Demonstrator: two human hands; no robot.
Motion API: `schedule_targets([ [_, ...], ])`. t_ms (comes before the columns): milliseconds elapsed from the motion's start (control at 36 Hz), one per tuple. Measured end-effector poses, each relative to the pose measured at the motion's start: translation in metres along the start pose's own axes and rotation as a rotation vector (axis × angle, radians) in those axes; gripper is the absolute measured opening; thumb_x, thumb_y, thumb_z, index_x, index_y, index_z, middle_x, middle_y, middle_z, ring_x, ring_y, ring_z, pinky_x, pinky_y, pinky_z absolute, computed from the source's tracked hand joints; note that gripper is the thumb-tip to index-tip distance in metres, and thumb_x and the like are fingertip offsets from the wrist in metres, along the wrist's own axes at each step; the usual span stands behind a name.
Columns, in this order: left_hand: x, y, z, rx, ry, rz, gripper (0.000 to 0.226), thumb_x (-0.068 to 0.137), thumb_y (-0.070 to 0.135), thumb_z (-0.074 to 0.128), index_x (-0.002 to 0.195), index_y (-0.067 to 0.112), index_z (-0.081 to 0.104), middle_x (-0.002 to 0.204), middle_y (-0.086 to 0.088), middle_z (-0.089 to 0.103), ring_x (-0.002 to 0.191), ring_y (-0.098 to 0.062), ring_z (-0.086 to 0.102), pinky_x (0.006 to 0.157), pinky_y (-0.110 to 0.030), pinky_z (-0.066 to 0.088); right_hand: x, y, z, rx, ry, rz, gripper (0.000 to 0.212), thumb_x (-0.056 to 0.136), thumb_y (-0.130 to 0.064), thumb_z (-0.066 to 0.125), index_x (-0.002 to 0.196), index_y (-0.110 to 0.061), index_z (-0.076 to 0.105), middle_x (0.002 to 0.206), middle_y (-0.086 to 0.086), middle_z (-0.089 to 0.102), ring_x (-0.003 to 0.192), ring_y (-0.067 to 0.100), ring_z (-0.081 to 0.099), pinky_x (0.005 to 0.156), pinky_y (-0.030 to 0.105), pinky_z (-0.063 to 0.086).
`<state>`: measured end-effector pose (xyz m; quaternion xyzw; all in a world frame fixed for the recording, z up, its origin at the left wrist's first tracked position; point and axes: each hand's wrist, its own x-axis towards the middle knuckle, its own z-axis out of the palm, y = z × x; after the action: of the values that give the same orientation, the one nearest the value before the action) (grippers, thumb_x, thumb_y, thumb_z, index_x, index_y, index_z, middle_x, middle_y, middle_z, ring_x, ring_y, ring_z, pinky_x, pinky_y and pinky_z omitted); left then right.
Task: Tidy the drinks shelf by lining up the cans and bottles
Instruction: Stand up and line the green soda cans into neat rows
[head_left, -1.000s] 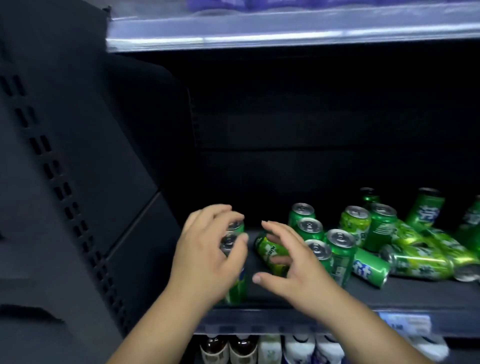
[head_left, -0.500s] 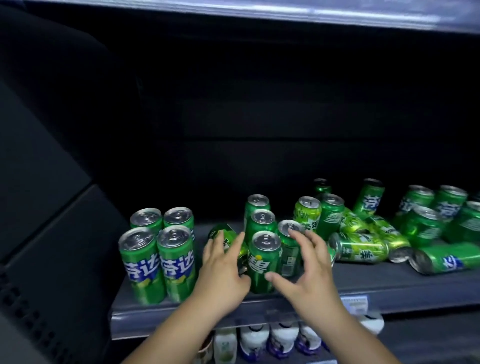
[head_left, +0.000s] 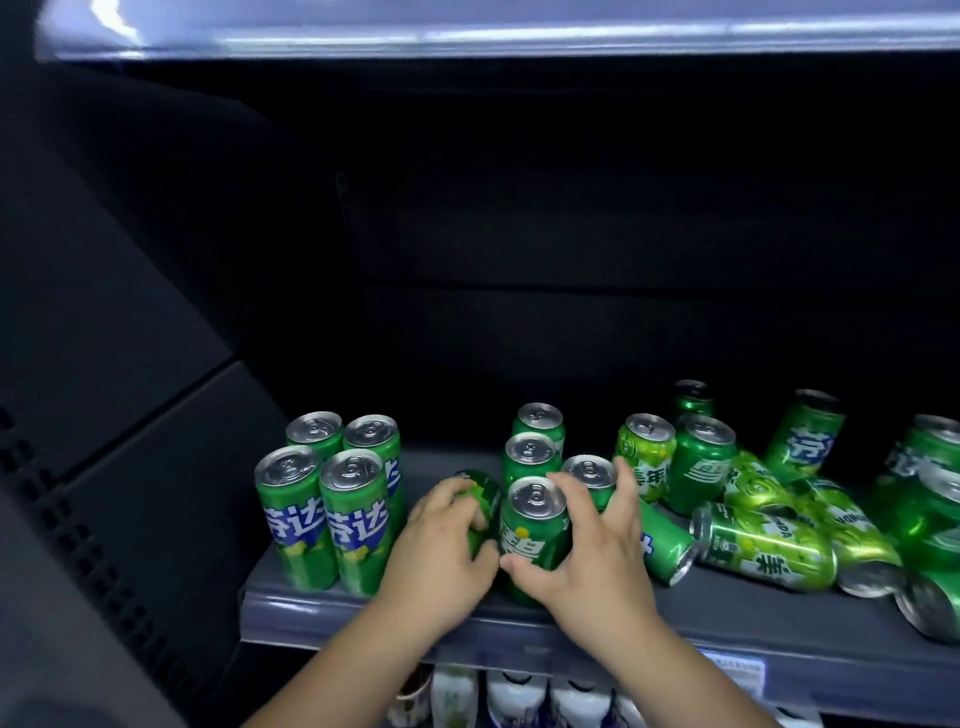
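Green drink cans cover a grey shelf (head_left: 727, 613). At the left, several upright cans (head_left: 332, 499) stand in a neat block. My left hand (head_left: 441, 551) grips a tilted green can (head_left: 480, 501) lying between that block and a short row of upright cans. My right hand (head_left: 587, 540) curls around the front upright can (head_left: 532, 530) of that row, its fingers reaching to a can behind (head_left: 589, 475). To the right, toppled cans (head_left: 763, 545) lie on their sides among a few upright ones (head_left: 701, 462).
A lit upper shelf edge (head_left: 519, 36) runs overhead. The dark side wall (head_left: 130, 364) closes the shelf on the left. Below the front rail stand white bottles (head_left: 519, 696) and a price label (head_left: 737, 670). More fallen cans (head_left: 930, 530) crowd the far right.
My view shifted right, revealing the left block of cans. Both hands moved from that side to the middle row; the left closed on the tilted can, the right on the front upright can.
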<state>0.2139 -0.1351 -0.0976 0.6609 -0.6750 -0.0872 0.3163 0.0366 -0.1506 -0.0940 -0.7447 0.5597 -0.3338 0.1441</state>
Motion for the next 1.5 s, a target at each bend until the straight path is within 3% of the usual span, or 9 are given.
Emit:
schedule_targets([
  [111, 0.001, 0.006, -0.001, -0.002, 0.112, -0.074, 0.028, 0.080, 0.033, 0.073, 0.093, 0.025, 0.050, 0.112, 0.006, 0.047, 0.101, -0.019, 0.057, 0.086, -0.030, 0.045, 0.003, 0.003, -0.006, 0.021, -0.020, -0.015, 0.086, 0.058, -0.061, 0.082, 0.132, -0.045, 0.041, 0.157, -0.009, -0.014, 0.151, 0.027, 0.008, 0.115, 0.045, 0.030],
  [222, 0.005, 0.006, 0.004, 0.013, 0.019, -0.193, 0.057, 0.090, 0.047, 0.061, 0.136, 0.023, 0.038, 0.137, -0.006, 0.041, 0.120, -0.027, 0.052, 0.097, -0.033, 0.043, 0.004, 0.007, -0.011, 0.033, -0.041, -0.028, 0.084, 0.057, -0.062, 0.080, 0.129, -0.045, 0.040, 0.157, -0.007, -0.013, 0.150, 0.029, 0.011, 0.114, 0.046, 0.033],
  [306, 0.007, 0.003, 0.008, 0.030, -0.051, -0.215, 0.063, 0.093, 0.052, 0.052, 0.144, 0.025, 0.029, 0.131, -0.008, 0.053, 0.113, -0.027, 0.057, 0.093, -0.037, 0.048, 0.004, 0.011, -0.012, 0.018, -0.045, -0.046, 0.085, 0.057, -0.067, 0.078, 0.129, -0.045, 0.038, 0.157, -0.005, -0.012, 0.149, 0.030, 0.012, 0.114, 0.046, 0.033],
  [417, 0.002, 0.005, 0.010, 0.057, 0.021, -0.188, 0.061, 0.094, 0.046, 0.053, 0.146, 0.024, 0.029, 0.124, -0.008, 0.057, 0.107, -0.025, 0.058, 0.089, -0.036, 0.048, 0.004, 0.015, -0.011, 0.008, -0.038, -0.060, 0.088, 0.057, -0.071, 0.075, 0.132, -0.046, 0.036, 0.158, -0.003, -0.012, 0.150, 0.032, 0.012, 0.115, 0.048, 0.034],
  [694, -0.032, 0.009, 0.017, -0.049, 0.192, -0.075, 0.070, 0.090, 0.043, 0.062, 0.148, 0.018, 0.030, 0.144, 0.001, 0.037, 0.128, -0.014, 0.042, 0.106, -0.032, 0.040, 0.003, 0.013, -0.007, -0.044, -0.039, -0.058, 0.089, 0.061, -0.076, 0.069, 0.136, -0.045, 0.033, 0.159, 0.003, -0.015, 0.151, 0.034, 0.006, 0.115, 0.050, 0.030],
  [972, -0.020, 0.012, -0.020, -0.162, 0.264, -0.102, 0.072, 0.069, 0.033, 0.086, 0.124, 0.029, 0.039, 0.125, 0.013, 0.037, 0.102, 0.010, 0.035, 0.083, 0.004, 0.027, 0.001, 0.010, -0.008, -0.038, -0.055, -0.036, 0.089, 0.065, -0.068, 0.076, 0.136, -0.048, 0.025, 0.158, 0.002, -0.019, 0.152, 0.033, 0.003, 0.118, 0.049, 0.027],
  [1278, -0.011, 0.028, -0.031, -0.194, 0.282, -0.039, 0.089, 0.069, 0.041, 0.085, 0.137, 0.038, 0.028, 0.144, 0.016, 0.024, 0.123, -0.006, 0.044, 0.101, -0.026, 0.043, -0.001, 0.007, -0.006, -0.032, -0.037, -0.012, 0.089, 0.065, -0.065, 0.077, 0.136, -0.047, 0.028, 0.158, 0.002, -0.017, 0.150, 0.036, 0.008, 0.118, 0.050, 0.029],
  [1444, -0.009, 0.019, -0.020, -0.267, 0.166, -0.063, 0.076, 0.076, 0.035, 0.081, 0.138, 0.033, 0.036, 0.135, 0.017, 0.039, 0.121, 0.004, 0.039, 0.095, -0.002, 0.027, -0.001, 0.004, -0.010, -0.023, -0.067, 0.015, 0.087, 0.065, -0.068, 0.075, 0.137, -0.048, 0.031, 0.157, -0.002, -0.021, 0.151, 0.034, 0.009, 0.117, 0.047, 0.029],
  [1500, -0.012, 0.019, -0.016, -0.260, 0.088, -0.059, 0.076, 0.078, 0.033, 0.078, 0.140, 0.035, 0.034, 0.133, 0.019, 0.038, 0.122, 0.001, 0.041, 0.095, -0.006, 0.028, -0.001, 0.003, -0.011, -0.019, -0.060, 0.019, 0.087, 0.064, -0.070, 0.074, 0.137, -0.048, 0.032, 0.157, -0.004, -0.020, 0.151, 0.033, 0.009, 0.117, 0.046, 0.029],
])
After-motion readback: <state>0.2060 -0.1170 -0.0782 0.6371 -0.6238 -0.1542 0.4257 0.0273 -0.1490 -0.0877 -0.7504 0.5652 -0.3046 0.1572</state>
